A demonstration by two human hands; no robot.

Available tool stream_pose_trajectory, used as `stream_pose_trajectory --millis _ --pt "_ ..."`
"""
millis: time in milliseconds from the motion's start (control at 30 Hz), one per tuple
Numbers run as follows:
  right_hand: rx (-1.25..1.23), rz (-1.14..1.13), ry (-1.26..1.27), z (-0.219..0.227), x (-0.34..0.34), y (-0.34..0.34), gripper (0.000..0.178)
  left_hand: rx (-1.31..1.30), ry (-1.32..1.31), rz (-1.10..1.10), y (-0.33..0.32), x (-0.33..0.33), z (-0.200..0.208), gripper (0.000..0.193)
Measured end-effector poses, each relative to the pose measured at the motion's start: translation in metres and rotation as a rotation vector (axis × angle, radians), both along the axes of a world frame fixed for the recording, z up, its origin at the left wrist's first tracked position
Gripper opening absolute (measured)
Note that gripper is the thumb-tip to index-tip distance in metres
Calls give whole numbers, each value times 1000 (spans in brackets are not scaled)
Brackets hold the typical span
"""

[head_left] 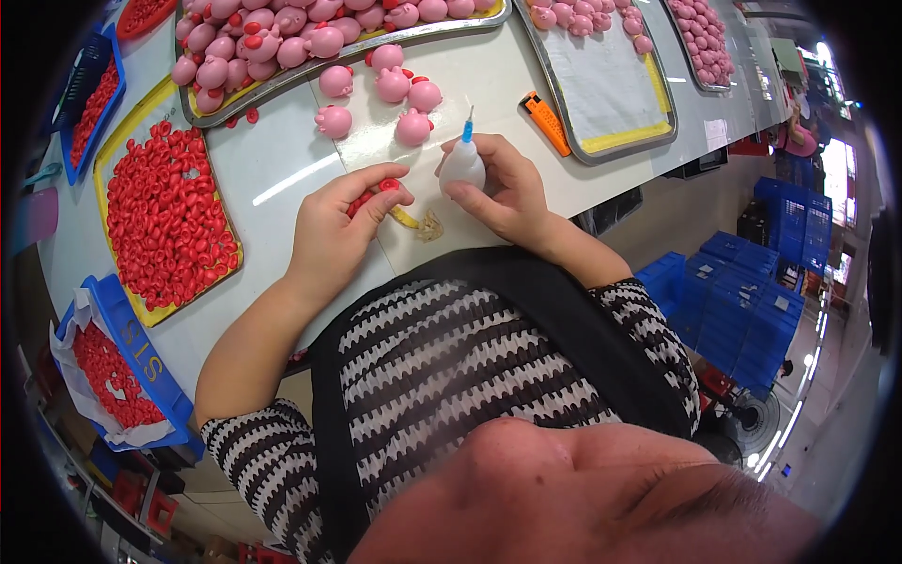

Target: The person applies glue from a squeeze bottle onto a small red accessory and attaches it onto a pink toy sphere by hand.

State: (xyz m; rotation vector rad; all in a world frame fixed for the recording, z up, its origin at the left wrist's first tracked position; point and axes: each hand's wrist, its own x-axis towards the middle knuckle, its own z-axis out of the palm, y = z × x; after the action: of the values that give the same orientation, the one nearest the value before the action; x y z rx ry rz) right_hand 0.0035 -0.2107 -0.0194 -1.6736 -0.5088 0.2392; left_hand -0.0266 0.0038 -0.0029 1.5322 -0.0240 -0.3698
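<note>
My left hand (340,218) is closed, pinching a small red plastic piece (388,185) between thumb and forefinger. More red shows among its fingers, partly hidden. In my right hand (507,193) is a white squeeze bottle (462,169), held upright with its blue needle tip (468,127) pointing up. Between the hands, on the white table, lie a yellow strip (404,218) and a crumpled brownish clump (429,227). Just beyond them stand several round pink toy figures (392,86), some with red parts attached.
A yellow-rimmed tray (141,303) of red pieces lies left, near blue bins (155,352) of more. A metal tray (352,58) heaped with pink figures spans the back. An orange utility knife (545,123) lies beside a paper-lined tray (611,103). Blue crates (728,291) stand right; a person (799,139) is farther off.
</note>
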Motion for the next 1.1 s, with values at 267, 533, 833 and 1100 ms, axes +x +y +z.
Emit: stream_pose_trajectory --millis 267,533,833,1100 --pt "111 6 -7 2 -3 -3 43 65 -96 81 1 -3 0 18" --pt "78 -55 -268 -2 1 -9 37 -49 -42 124 1 1 -4 19" --pt "-36 -43 -383 5 2 -6 31 -77 8 112 2 3 -6 18" --pt "-88 -69 -415 8 0 -1 27 -28 5 88 2 4 -7 18"
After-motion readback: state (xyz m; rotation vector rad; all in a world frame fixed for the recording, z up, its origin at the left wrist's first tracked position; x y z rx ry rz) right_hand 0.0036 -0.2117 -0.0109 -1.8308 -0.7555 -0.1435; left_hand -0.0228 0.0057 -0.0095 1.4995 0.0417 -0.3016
